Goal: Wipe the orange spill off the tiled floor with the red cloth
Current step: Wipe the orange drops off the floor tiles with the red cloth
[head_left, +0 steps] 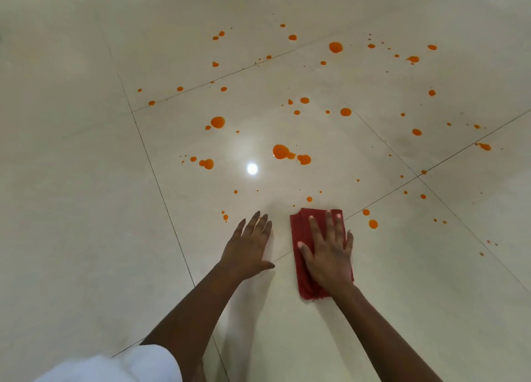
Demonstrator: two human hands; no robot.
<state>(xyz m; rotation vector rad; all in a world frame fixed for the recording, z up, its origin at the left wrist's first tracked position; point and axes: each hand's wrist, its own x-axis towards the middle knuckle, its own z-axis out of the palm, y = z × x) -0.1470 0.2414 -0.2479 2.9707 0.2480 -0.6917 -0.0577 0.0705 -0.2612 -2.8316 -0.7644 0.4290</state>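
Plainly, the red cloth (300,226) is seen folded into an oblong and laid flat on the tiled floor (86,180), across a grout line at the near edge of the orange spill (283,151). Much of it is covered by the right hand (327,255), which is pressed palm-down on it with the fingers straight and spread. Only the cloth's left strip, far edge and frayed near end are left showing.

The left hand (250,249) is laid flat on bare tile just beside the cloth, apart from it. Its fingers are straight and held close together, the thumb is stuck out toward the cloth, and nothing is held.

The spill is scattered as separate drops and small pools over several tiles beyond the hands. A few drops lie just right of the cloth and near the left fingertips. Both forearms are cut off by the lower edge, as is a white sleeve (129,364) at lower left. A bright glare spot (252,168) is seen on the glossy tile.
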